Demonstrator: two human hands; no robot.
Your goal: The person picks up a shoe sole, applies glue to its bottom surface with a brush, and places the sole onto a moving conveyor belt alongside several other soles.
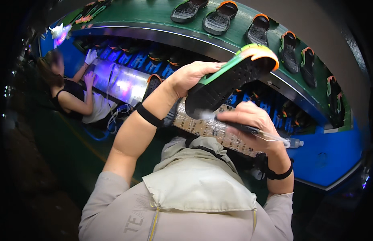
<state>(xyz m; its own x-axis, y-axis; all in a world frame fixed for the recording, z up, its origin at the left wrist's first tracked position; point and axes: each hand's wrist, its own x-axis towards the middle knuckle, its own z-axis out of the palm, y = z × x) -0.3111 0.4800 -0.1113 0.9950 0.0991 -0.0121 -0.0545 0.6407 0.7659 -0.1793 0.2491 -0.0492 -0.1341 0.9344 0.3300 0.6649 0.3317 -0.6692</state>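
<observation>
My left hand grips a shoe sole by its green side edge and holds it tilted in front of me. The sole's inside is black with small holes, and its far end is rimmed in orange and yellow. In my right hand is a dark-handled brush, with a thin clear tube trailing from its rear end. Its pale bristles, blurred by motion, are at the near end of the sole. Whether they touch the surface, I cannot tell.
A green conveyor belt curves overhead with several soles on it. Below stand blue racks with more soles. A taped cardboard surface lies under my hands. At the right is a plastic bottle. A co-worker sits at left.
</observation>
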